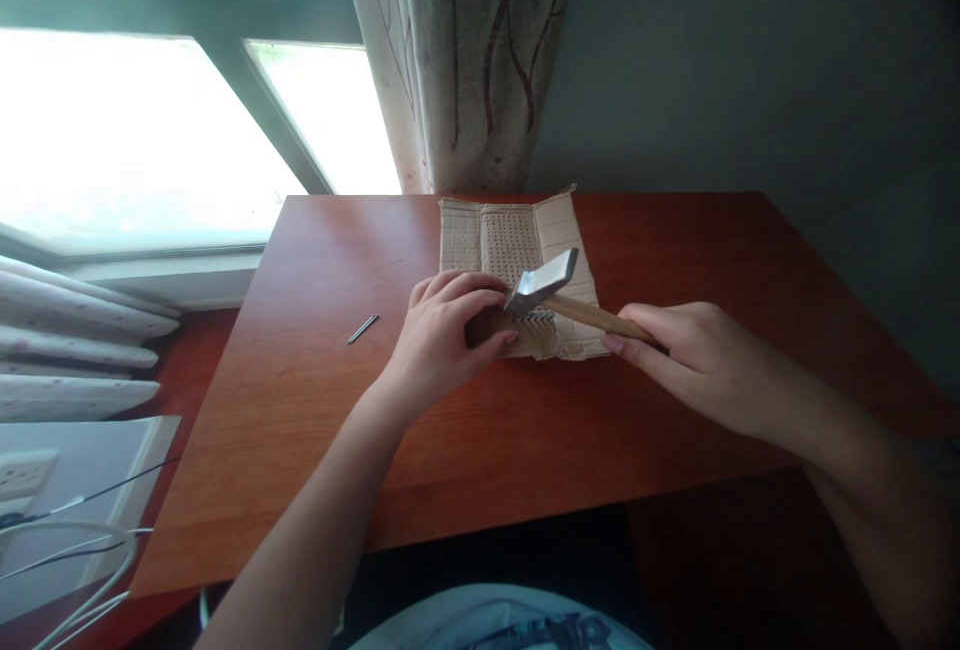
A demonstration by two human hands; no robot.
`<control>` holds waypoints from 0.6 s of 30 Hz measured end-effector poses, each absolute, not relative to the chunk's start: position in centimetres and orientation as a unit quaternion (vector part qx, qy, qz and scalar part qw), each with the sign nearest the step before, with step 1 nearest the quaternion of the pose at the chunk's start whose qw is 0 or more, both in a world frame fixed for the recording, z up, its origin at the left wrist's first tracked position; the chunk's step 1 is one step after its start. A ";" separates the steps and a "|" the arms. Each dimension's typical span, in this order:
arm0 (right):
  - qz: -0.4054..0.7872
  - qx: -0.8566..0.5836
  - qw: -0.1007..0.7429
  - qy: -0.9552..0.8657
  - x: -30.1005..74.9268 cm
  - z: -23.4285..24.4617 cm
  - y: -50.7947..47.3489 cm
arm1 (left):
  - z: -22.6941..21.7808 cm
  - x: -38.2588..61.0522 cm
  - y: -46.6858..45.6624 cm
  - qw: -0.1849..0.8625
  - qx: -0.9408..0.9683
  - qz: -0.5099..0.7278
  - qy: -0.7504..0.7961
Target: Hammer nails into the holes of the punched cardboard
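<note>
One red-brown table is spreading beneath cardboard at twelve o'clock. My right hand is gripping a hammer, at three o'clock from my left hand, whose hold I cannot tell. It is curling just beside the hammer's head, risking a bruise if my aim is straying.

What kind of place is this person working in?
Probably a room in a home, though I can't be certain: a reddish-brown table stands near a bright window, and a curtain with a branch-like pattern hangs beyond the table.
</note>
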State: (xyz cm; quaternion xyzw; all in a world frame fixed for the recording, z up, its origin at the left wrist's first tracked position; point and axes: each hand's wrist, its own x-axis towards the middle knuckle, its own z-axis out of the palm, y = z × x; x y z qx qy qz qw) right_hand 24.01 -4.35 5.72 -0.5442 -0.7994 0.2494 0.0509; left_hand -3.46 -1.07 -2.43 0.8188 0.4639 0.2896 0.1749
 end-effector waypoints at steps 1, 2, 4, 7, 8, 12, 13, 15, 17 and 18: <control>0.246 -0.544 0.053 -0.800 24.0 5.7 -4.3 | -2.4 -3.5 -1.1 0.175 0.818 0.292 0.463; 0.242 -0.545 0.056 -0.801 24.0 5.6 -4.3 | -2.4 -3.4 -1.1 0.175 0.818 0.294 0.463; 0.240 -0.545 0.060 -0.801 24.0 5.6 -4.3 | -2.4 -3.4 -1.1 0.177 0.817 0.295 0.463; 0.249 -0.543 0.052 -0.800 24.1 5.5 -4.3 | -2.4 -3.4 -1.0 0.177 0.818 0.290 0.464; 0.252 -0.543 0.051 -0.800 24.1 5.6 -4.3 | -2.4 -3.4 -1.0 0.176 0.818 0.290 0.464; 0.250 -0.548 0.080 -0.794 24.1 6.0 -4.4 | -2.4 -3.4 -1.0 0.174 0.817 0.295 0.465; 0.245 -0.551 0.092 -0.792 24.2 6.1 -4.4 | -2.4 -3.4 -1.1 0.175 0.816 0.294 0.465; 0.234 -0.559 0.118 -0.787 24.5 6.3 -4.5 | -2.4 -3.4 -1.1 0.179 0.816 0.294 0.465; 0.214 -0.573 0.164 -0.774 25.0 6.1 -4.6 | -2.3 -3.4 -1.1 0.183 0.814 0.295 0.466; 0.204 -0.584 0.198 -0.760 25.2 5.9 -4.5 | -2.3 -3.4 -1.1 0.185 0.814 0.295 0.465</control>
